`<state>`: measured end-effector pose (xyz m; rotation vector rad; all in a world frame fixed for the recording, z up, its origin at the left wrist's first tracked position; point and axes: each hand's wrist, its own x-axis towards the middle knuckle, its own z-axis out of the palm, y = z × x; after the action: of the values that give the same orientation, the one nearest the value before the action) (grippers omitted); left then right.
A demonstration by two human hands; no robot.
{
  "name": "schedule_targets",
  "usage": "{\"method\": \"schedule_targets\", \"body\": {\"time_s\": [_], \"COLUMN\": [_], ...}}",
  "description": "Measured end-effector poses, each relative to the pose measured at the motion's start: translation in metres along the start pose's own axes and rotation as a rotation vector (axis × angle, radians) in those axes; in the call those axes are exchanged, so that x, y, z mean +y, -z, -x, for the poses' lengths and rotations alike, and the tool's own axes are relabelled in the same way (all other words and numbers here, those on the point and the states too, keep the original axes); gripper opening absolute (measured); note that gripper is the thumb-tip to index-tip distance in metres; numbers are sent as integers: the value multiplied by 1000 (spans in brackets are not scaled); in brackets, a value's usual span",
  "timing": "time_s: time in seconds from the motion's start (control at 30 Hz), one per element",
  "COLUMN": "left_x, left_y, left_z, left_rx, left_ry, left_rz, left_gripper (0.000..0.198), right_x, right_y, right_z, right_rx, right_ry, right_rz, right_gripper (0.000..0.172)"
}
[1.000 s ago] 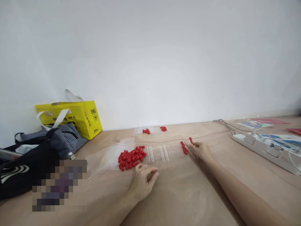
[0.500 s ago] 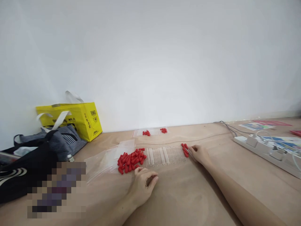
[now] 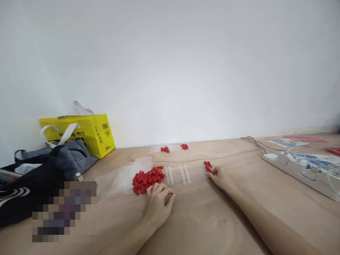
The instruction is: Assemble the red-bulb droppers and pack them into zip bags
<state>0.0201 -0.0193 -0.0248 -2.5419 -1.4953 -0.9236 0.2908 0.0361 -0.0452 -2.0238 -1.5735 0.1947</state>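
Observation:
Slim clear glass tubes (image 3: pixel 177 176) lie side by side in a row on the table. Left of them is a heap of red rubber bulbs (image 3: pixel 146 180). At the near edge of this heap rests my left hand (image 3: pixel 159 202), fingers curled and thumb close to the index finger; what they hold, if anything, is hidden. A few red-bulbed droppers (image 3: pixel 207 165) lie at the row's right end. There my right hand (image 3: pixel 223 180) pinches a glass dropper, its fingertips close against the bulbs and partly covering them.
Clear zip bags (image 3: pixel 117 182) lie left of the heap. Another bag of red-bulbed droppers (image 3: pixel 174 148) is by the wall. A yellow bag (image 3: pixel 103 136), a striped bag (image 3: pixel 71 159) and a black bag (image 3: pixel 32 198) stand left. A white power strip (image 3: pixel 300 177) lies right.
My right hand has shifted slightly left, in against the red-bulbed droppers. My left hand has moved a little up and left, its fingers now nearer the heap of bulbs.

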Motion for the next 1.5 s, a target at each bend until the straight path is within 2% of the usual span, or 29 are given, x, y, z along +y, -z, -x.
{"method": "schedule_targets", "body": {"time_s": [0.13, 0.23, 0.3, 0.43, 0.53, 0.77, 0.93, 1.13, 1.3, 1.4, 1.5], "left_x": [-4, 0, 7, 21, 25, 24, 25, 33, 38, 35, 25], "left_y": [-1, -1, -3, -16, -26, -40, -42, -41, -37, -20, 4], "left_z": [-9, -28, -45, -77, -94, -110, -117, -122, -124, -117, -94], "left_rx": [29, -18, -64, -115, -159, -259, -325, -399, -365, -318, -298], "left_ry": [71, 153, 180, 243, 334, 474, 531, 543, 500, 395, 231], "left_rz": [-131, -223, -252, -275, -306, -341, -337, -325, -288, -224, -111], "left_gripper": [8, 11, 14, 22, 32, 40, 31, 26, 23, 15, 17], "right_x": [-3, -8, -13, -22, -27, -31, -33, -35, -34, -34, -35], "right_y": [4, 7, 8, 11, 12, 10, 14, 13, 9, 9, 8], "right_z": [3, 8, 14, 29, 37, 40, 43, 46, 45, 45, 46], "right_rx": [8, 11, -57, -281, -392, -404, -404, -396, -394, -388, -402], "right_ry": [-25, 29, 151, 454, 559, 614, 618, 608, 616, 640, 621], "right_rz": [-31, -171, -283, -393, -391, -314, -310, -339, -354, -369, -385], "right_gripper": [23, 23, 22, 17, 15, 12, 9, 12, 12, 10, 8]}}
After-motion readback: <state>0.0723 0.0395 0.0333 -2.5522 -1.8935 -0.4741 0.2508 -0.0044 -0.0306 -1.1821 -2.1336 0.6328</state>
